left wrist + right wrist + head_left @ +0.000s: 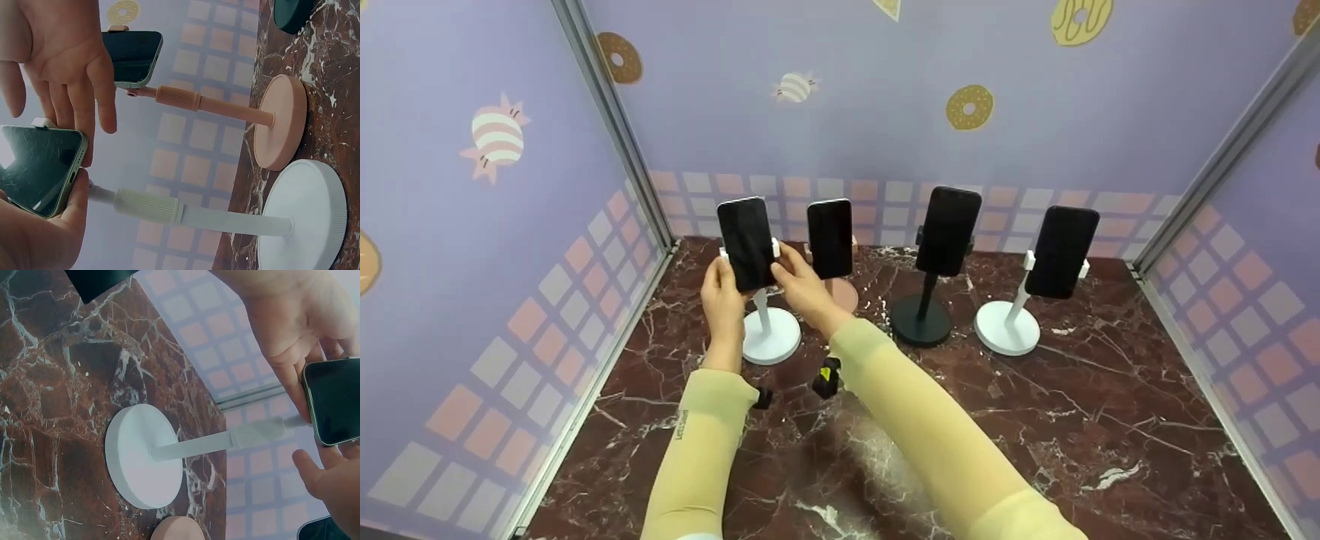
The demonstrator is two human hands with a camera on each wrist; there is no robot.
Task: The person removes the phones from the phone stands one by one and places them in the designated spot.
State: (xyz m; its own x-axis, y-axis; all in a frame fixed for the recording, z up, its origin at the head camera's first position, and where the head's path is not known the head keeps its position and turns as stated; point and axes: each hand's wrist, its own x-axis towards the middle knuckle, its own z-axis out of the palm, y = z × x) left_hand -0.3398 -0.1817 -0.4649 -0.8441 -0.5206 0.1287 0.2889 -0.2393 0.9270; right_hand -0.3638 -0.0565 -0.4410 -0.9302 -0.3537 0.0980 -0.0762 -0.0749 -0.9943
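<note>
A dark-screened smartphone (747,244) sits tilted in the clamp of a white phone stand (772,335) at the far left. My left hand (724,307) holds the phone's left side, with one finger along its lower edge in the left wrist view. From the other side, my right hand (808,295) reaches to the phone's right edge. Its fingers (81,107) are extended, with their tips partly hidden behind the phone. A small white clamp arm (44,122) shows beside these fingertips.
Right of my hands, more phones stand in a pink stand (844,296), a black stand (921,321) and another white stand (1007,328). All rest on a dark red marbled table (1080,435). Patterned purple panels (885,120) enclose the back and sides.
</note>
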